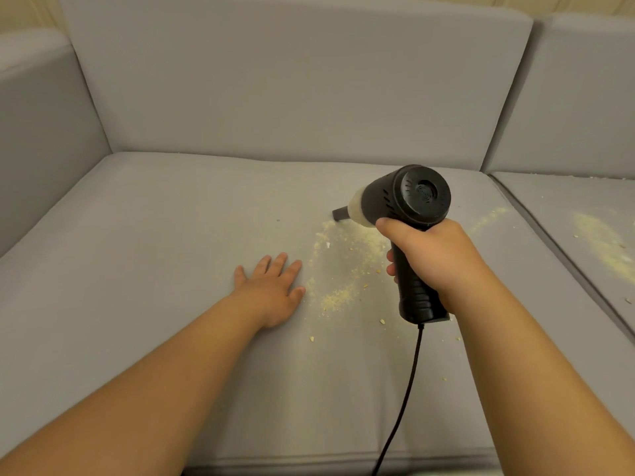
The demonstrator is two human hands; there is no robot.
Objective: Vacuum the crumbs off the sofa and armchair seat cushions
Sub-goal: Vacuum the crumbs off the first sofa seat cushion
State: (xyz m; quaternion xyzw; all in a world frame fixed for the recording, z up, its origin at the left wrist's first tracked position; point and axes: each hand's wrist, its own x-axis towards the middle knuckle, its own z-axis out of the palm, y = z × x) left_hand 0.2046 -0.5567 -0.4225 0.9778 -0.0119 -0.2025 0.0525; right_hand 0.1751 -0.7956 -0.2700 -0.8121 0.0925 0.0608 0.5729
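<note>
Right hand [434, 255] grips vacuum [409, 214] handle at frame centre-right, nozzle down on cushion [154, 235] by crumbs [343, 266]. Left hand [271, 290] flat, fingers spread, resting on cushion left of crumbs. Cord [405, 396] hangs toward bottom edge.

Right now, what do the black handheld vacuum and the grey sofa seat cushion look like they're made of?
The black handheld vacuum, gripped by the right hand, looks like matte moulded plastic: slotted vents, a ribbed handle, and a frosted translucent section behind the nozzle. The grey sofa seat cushion looks like woven upholstery fabric over padding: dull, no sheen, soft rounded edges. The exact fibre cannot be told.
</note>
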